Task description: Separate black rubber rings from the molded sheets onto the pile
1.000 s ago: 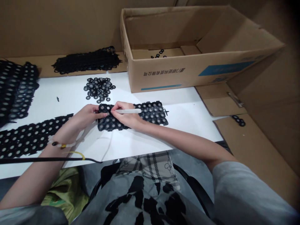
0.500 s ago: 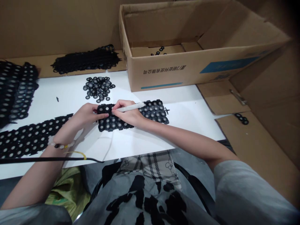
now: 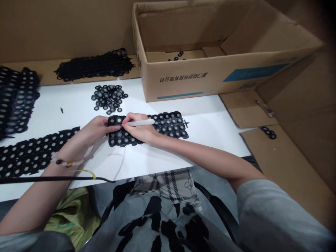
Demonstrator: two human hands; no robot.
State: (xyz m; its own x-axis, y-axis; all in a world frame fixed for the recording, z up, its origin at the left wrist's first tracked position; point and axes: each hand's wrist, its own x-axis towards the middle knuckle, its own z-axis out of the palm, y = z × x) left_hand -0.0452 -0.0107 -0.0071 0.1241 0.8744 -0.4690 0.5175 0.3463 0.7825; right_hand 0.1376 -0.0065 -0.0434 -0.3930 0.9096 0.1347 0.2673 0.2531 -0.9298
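Note:
A black sheet of joined round rings lies flat on the white table in front of me. My right hand is closed on a white pen-like tool, whose tip presses on the sheet's left part. My left hand pinches the sheet's left edge with thumb and fingers. A small heap of loose black rings sits just beyond the sheet.
A long black sheet lies at the left, with more sheets stacked at far left and behind. An open cardboard box with a few rings inside stands at the back right. A black cable runs along the near edge.
The tool rose slightly at its far end and then lowered again; both hands stay on the sheet's left part. The camera shifted slightly.

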